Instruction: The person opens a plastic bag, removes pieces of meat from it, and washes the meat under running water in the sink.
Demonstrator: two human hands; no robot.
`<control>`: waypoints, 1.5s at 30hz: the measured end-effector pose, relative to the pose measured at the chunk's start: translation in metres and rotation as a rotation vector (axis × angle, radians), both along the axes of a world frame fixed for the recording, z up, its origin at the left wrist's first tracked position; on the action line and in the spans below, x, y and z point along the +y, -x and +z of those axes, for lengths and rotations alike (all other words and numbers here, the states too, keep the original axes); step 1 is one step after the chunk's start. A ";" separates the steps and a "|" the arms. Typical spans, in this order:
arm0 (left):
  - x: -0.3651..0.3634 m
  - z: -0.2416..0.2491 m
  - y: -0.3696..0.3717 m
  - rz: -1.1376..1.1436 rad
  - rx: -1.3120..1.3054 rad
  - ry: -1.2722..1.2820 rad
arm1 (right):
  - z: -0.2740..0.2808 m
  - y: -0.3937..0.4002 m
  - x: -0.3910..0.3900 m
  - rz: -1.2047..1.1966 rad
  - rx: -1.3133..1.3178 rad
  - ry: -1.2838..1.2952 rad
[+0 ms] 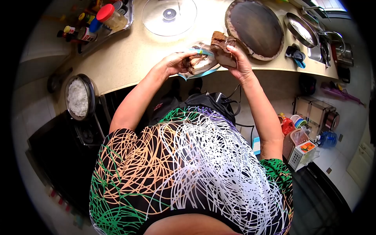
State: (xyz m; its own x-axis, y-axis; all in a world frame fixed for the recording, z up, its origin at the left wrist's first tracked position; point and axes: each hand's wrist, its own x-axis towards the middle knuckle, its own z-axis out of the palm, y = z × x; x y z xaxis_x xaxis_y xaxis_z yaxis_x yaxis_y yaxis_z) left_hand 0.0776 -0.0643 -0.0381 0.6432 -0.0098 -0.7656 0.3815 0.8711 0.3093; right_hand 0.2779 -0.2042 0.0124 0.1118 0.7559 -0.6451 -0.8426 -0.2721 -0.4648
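My left hand [176, 62] grips a clear zip bag [199, 73] with a blue edge; a pale, fatty piece of meat shows inside it. My fingers are closed on the bag's left side, near its mouth. Just to the right, my right hand [241, 66] holds a thick slab of meat [223, 49] with a brown top and a paler lower part. The slab stands upright, close beside the bag's opening. Both hands are over the counter's front edge.
A round chopping board [256, 29] lies right of my hands, with a frying pan [300, 29] and dark cloth [294, 55] beyond. A glass lid [169, 25] lies ahead. Bottles and a red-topped jar [113, 17] stand left; a pot of white contents [77, 98] is lower left.
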 end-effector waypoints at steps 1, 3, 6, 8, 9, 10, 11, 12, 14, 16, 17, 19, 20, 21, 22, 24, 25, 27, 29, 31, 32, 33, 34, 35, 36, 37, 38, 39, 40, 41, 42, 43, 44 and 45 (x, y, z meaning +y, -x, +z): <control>0.001 -0.002 -0.003 0.007 0.022 0.079 | -0.005 -0.002 0.000 -0.019 -0.031 0.059; 0.001 0.018 -0.010 -0.029 0.036 0.171 | -0.010 -0.006 0.001 -0.047 -0.043 0.105; -0.006 0.025 -0.019 0.027 -0.012 0.088 | -0.010 -0.013 0.010 -0.033 -0.084 0.143; -0.011 0.027 -0.021 0.035 -0.031 0.039 | -0.010 -0.018 0.013 0.009 -0.037 0.133; -0.008 0.031 -0.020 -0.097 -0.088 -0.033 | -0.007 -0.018 0.016 0.019 -0.052 0.154; -0.008 0.039 -0.021 -0.162 -0.096 -0.104 | -0.007 -0.019 0.018 0.019 -0.052 0.155; -0.008 0.040 -0.023 -0.203 -0.096 -0.136 | -0.008 -0.020 0.021 0.027 -0.066 0.166; -0.009 0.041 -0.025 -0.244 -0.097 -0.169 | -0.009 -0.021 0.022 0.036 -0.081 0.177; -0.016 0.042 -0.026 -0.210 -0.158 -0.304 | -0.012 -0.022 0.023 0.005 -0.069 0.196; -0.022 0.046 -0.024 -0.175 -0.219 -0.441 | -0.015 -0.022 0.026 -0.126 -0.082 0.226; -0.024 0.048 -0.023 -0.148 -0.245 -0.701 | -0.029 -0.025 0.023 -0.173 -0.086 0.271; -0.033 0.059 -0.020 -0.097 -0.138 -1.369 | -0.037 -0.031 0.020 -0.206 -0.036 0.270; -0.032 0.059 -0.019 -0.098 -0.138 -1.369 | -0.041 -0.034 0.017 -0.237 0.013 0.268; -0.029 0.060 -0.019 -0.224 -0.127 -1.385 | -0.039 -0.036 0.015 -0.216 0.012 0.322; -0.028 0.062 -0.019 -0.350 -0.115 -1.398 | -0.038 -0.035 0.012 -0.217 0.013 0.322; -0.027 0.071 -0.020 -0.354 -0.093 -1.407 | -0.036 -0.032 0.005 -0.145 0.045 0.189; -0.029 0.068 -0.020 -0.342 -0.089 -1.547 | -0.041 -0.033 0.003 -0.120 0.127 0.085; -0.031 0.067 -0.020 -0.332 -0.084 -1.686 | -0.040 -0.026 0.005 -0.142 0.122 0.002; -0.033 0.069 -0.021 -0.314 -0.094 -1.344 | -0.032 -0.023 0.011 -0.134 0.079 -0.068; -0.033 0.064 -0.019 -0.310 -0.138 -1.508 | -0.036 -0.023 0.019 -0.148 0.039 -0.047; -0.033 0.062 -0.018 -0.300 -0.185 -1.672 | -0.037 -0.023 0.022 -0.169 0.041 -0.057; -0.033 0.062 -0.017 -0.304 -0.186 -1.671 | -0.035 -0.025 0.023 -0.171 0.044 -0.057; -0.033 0.062 -0.016 -0.242 -0.254 -1.667 | -0.033 -0.027 0.024 -0.197 0.017 -0.054; -0.032 0.063 -0.015 -0.180 -0.322 -1.661 | -0.032 -0.030 0.024 -0.222 -0.011 -0.051; -0.030 0.064 -0.013 -0.183 -0.322 -1.660 | -0.032 -0.036 0.026 -0.267 -0.040 -0.049; -0.028 0.065 -0.011 -0.205 -0.356 -1.689 | -0.030 -0.043 0.025 -0.312 -0.055 -0.050; -0.026 0.066 -0.010 -0.226 -0.391 -1.718 | -0.028 -0.050 0.025 -0.357 -0.070 -0.050; -0.025 0.067 -0.010 -0.217 -0.402 -1.710 | -0.029 -0.058 0.025 -0.391 -0.061 -0.067; -0.024 0.067 -0.009 -0.219 -0.401 -1.712 | -0.029 -0.065 0.024 -0.402 -0.076 -0.063; -0.024 0.066 -0.006 -0.221 -0.389 -1.666 | -0.031 -0.073 0.025 -0.423 -0.072 -0.071; -0.024 0.066 -0.004 -0.223 -0.377 -1.620 | -0.030 -0.079 0.025 -0.444 -0.067 -0.080; -0.023 0.066 -0.005 -0.220 -0.378 -1.623 | -0.028 -0.088 0.026 -0.474 -0.085 -0.088; -0.021 0.067 -0.006 -0.200 -0.378 -1.610 | -0.026 -0.095 0.024 -0.462 -0.063 -0.086; -0.020 0.068 -0.008 -0.179 -0.377 -1.596 | -0.020 -0.100 0.024 -0.417 -0.049 -0.068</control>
